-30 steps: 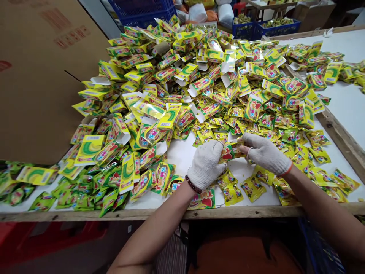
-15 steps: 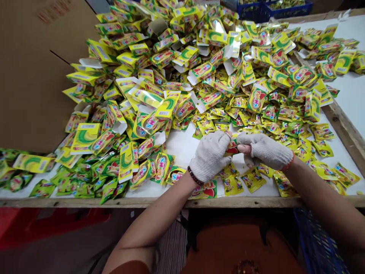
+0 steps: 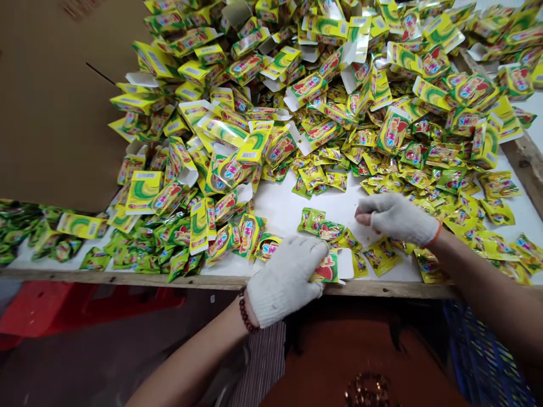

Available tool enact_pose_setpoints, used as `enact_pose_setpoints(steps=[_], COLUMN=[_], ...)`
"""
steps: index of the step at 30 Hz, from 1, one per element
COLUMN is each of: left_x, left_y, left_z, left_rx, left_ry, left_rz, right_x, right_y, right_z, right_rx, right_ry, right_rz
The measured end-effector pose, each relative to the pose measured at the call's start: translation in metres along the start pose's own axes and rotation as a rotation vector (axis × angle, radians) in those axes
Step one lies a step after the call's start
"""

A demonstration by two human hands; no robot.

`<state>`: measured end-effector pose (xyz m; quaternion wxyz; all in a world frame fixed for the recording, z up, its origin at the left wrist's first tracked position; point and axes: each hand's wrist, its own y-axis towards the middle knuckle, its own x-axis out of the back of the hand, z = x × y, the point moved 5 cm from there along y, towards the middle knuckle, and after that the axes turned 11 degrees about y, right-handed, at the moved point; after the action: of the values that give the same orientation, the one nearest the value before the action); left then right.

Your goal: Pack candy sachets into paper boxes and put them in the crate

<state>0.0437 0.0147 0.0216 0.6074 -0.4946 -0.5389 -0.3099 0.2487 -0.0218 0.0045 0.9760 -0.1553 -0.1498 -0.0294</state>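
My left hand [image 3: 286,280], in a white knit glove, rests at the table's front edge with its fingertips on a flat yellow carton with a red print [image 3: 327,270]. A dark bead bracelet [image 3: 244,310] circles that wrist. My right hand [image 3: 396,219], also gloved, has its fingers closed over bare table, with nothing visible in them. A short strip of foil sachets [image 3: 318,222] lies between my hands. Behind them spreads a large heap of yellow-green sachets and cartons [image 3: 271,96].
The heap lies on a white table top [image 3: 280,203] with a wooden front edge [image 3: 127,275]. A cardboard sheet [image 3: 55,124] covers the far left. A red crate [image 3: 38,311] and a blue crate [image 3: 479,356] stand below the table.
My hands have come apart and no longer pinch the sachets between them. My left hand has moved toward the front edge. The sachet strip lies on the table, and the view has shifted.
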Motion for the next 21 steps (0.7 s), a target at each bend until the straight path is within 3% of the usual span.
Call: enact_pose_setpoints(steps=[4, 8, 12, 16, 21], left_x=[-0.003, 0.013, 0.024, 0.016, 0.011], left_y=[-0.013, -0.011, 0.019, 0.061, 0.082], left_z=[0.024, 0.035, 0.030, 0.029, 0.028], left_rx=[0.076, 0.094, 0.169, 0.287, 0.177], left_ry=[0.130, 0.150, 0.118, 0.182, -0.128], left_rz=[0.047, 0.034, -0.033, -0.037, -0.185], right_x=[-0.037, -0.039, -0.013, 0.008, 0.012], right_y=[0.005, 0.006, 0.004, 0.000, 0.002], right_z=[0.001, 0.002, -0.006, -0.007, 0.000], right_rx=[0.041, -0.002, -0.125, -0.020, 0.101], right_ry=[-0.523, -0.740, -0.633, -0.355, -0.130], right_rz=[0.059, 0.108, 0.093, 0.033, 0.021])
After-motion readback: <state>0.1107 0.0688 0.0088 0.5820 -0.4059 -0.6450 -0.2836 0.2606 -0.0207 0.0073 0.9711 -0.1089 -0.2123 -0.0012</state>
